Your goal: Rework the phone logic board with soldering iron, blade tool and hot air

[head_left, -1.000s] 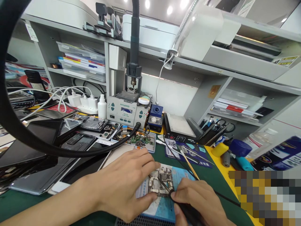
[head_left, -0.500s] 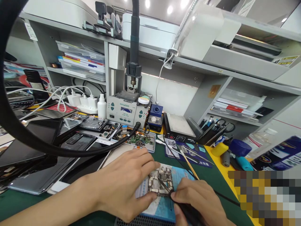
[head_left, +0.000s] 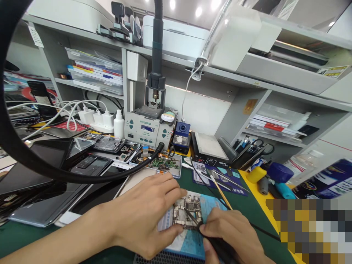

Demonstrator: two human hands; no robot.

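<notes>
A phone circuit board (head_left: 189, 212) lies on a blue and white pad (head_left: 189, 244) in front of me. My left hand (head_left: 148, 212) reaches in from the left, its thumb at the board's lower left edge and its index finger at the upper left, steadying it between them. In my right hand (head_left: 232, 231) is a soldering iron (head_left: 221, 249) with a black handle, held low near its front. Its thin, pointed tip slants up and left onto the middle of the board. Part of the handle is hidden by my fingers.
A black hose (head_left: 110, 178) loops across the left from the hot air station (head_left: 145, 128). Behind the board are a tray of small parts (head_left: 177, 170), a heating plate (head_left: 210, 146) and tweezers (head_left: 231, 179). A wooden-handled brush (head_left: 221, 192) lies near my right hand; phones (head_left: 52, 194) crowd the left.
</notes>
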